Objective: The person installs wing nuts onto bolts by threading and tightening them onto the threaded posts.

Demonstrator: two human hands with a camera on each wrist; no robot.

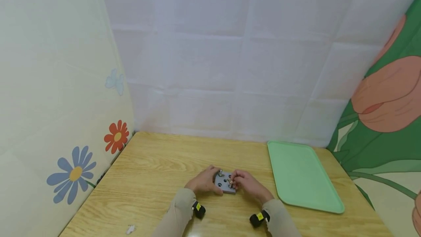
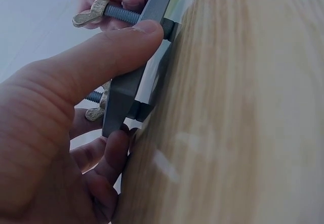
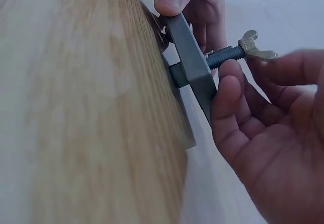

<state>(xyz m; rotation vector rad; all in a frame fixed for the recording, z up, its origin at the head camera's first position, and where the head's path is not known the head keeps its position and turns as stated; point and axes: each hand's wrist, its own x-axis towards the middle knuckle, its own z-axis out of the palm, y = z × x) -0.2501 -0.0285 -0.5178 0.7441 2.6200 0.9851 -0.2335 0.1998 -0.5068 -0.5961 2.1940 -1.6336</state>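
Note:
A small grey metal plate with dark round holes is tipped up off the wooden table at an angle in both wrist views. My left hand grips its left side, thumb on the near edge and fingers at the far side. Through the plate's right part runs a threaded bolt topped by a brass wing nut. My right hand has its fingertips at that wing nut, with other fingers against the plate's edge. A second wing nut sits on another bolt, partly hidden behind my left thumb.
A light green tray lies on the table to the right. Near the front left is a small whitish scrap. White sheeting hangs behind, and flower-printed cloths stand at both sides.

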